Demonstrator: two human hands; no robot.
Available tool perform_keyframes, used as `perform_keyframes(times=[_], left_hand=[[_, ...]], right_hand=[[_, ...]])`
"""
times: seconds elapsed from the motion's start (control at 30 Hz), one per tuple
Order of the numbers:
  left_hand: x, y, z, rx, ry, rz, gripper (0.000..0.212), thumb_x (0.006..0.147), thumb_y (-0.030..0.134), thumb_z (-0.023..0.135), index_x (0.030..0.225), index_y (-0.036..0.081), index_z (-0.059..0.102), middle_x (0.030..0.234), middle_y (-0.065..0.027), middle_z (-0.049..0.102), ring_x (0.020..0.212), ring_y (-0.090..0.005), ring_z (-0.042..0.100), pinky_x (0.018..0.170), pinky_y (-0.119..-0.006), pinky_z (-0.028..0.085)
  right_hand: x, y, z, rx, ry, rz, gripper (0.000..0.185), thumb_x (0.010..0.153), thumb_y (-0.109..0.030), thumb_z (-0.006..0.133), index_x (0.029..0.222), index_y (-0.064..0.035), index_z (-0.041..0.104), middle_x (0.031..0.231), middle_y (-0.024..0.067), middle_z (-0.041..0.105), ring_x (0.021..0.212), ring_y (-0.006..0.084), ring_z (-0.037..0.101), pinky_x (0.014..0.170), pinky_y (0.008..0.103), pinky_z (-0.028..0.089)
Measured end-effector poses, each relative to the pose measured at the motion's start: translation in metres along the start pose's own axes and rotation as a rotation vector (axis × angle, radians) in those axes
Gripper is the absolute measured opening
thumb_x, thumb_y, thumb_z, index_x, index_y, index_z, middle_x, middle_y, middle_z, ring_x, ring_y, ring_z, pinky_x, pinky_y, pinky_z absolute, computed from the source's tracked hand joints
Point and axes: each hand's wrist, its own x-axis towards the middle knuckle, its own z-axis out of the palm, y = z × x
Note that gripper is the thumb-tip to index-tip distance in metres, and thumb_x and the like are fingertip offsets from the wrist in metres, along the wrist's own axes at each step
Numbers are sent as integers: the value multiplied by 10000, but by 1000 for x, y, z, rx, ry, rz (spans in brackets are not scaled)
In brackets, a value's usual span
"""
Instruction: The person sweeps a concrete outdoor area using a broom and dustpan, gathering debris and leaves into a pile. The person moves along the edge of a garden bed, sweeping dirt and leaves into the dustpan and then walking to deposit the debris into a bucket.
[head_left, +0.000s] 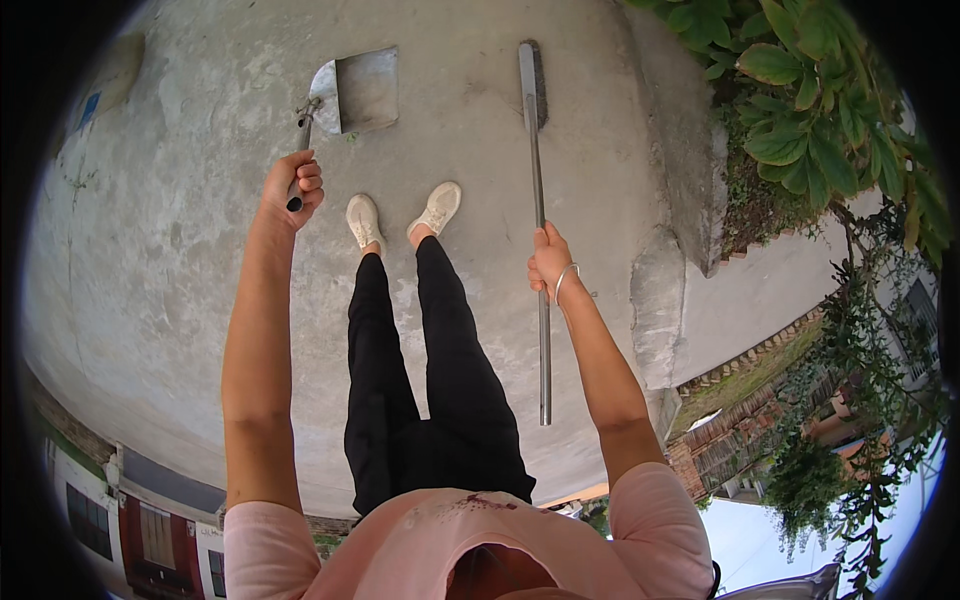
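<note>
My left hand (296, 187) is closed around the tubular metal handle of a sheet-metal dustpan (367, 88). The pan lies on the concrete ground with its open tray toward the right; a small green leaf (351, 137) is beside its near edge. In my right hand (551, 259) is the long metal handle of a broom (529, 90). Its dark bristles face right and rest at the ground, apart from the dustpan. The handle's free end extends back past my wrist.
Concrete ground (465, 150) spreads beneath my pale shoes (439, 206). On the right run a raised concrete edge (686, 172) and a broken slab (656, 304). Leafy plants (795, 112) overhang there. A blue object (88, 109) shows at the far left.
</note>
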Motion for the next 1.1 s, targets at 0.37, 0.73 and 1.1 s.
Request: perform_keyframes(times=[0.37,0.73,1.1], left_hand=[[-7,-13,-8,69,21,19,172,853,131,425,700,131,347,493,55,364,360,-50,331,325,-200,232],[-3,-8,5,19,75,25,204,865,149,417,671,142,352,497,69,368,358,-35,337,310,-185,219],[-26,6,-60,-158,-150,-61,223,888,146,408,672,122,359,477,63,359,322,-32,313,280,-179,204]], right_hand=[[-53,-3,33,-50,-342,9,392,909,-324,389,1278,-201,339,486,-49,250,345,48,202,300,216,189],[-18,-8,34,68,-81,-74,164,922,-268,308,1039,-157,339,477,-25,262,335,75,234,304,248,240],[-71,62,14,180,-226,62,356,897,-379,407,1224,-241,387,479,-43,267,336,46,201,308,207,173]])
